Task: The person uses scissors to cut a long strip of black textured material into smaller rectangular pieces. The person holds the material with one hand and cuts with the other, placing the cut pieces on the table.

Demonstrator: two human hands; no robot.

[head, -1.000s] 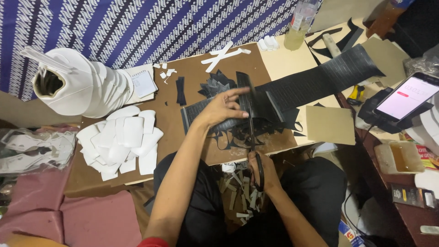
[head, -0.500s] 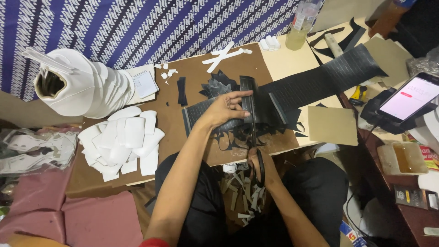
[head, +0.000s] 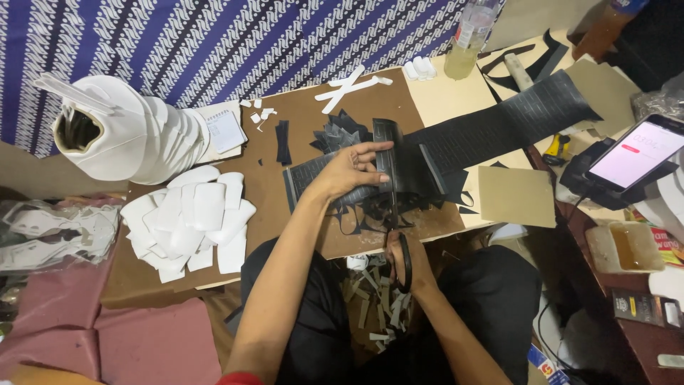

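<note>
Left hand: fingers extended and slightly spread, pressing flat on the black textured sheet, which lies across the brown bench from centre frame to upper right. Forearm runs up from lower centre, palm down. Right hand: fingers curled shut through the handles of the scissors, blades pointing up into the sheet's edge. White cut pieces lie at left.
</note>
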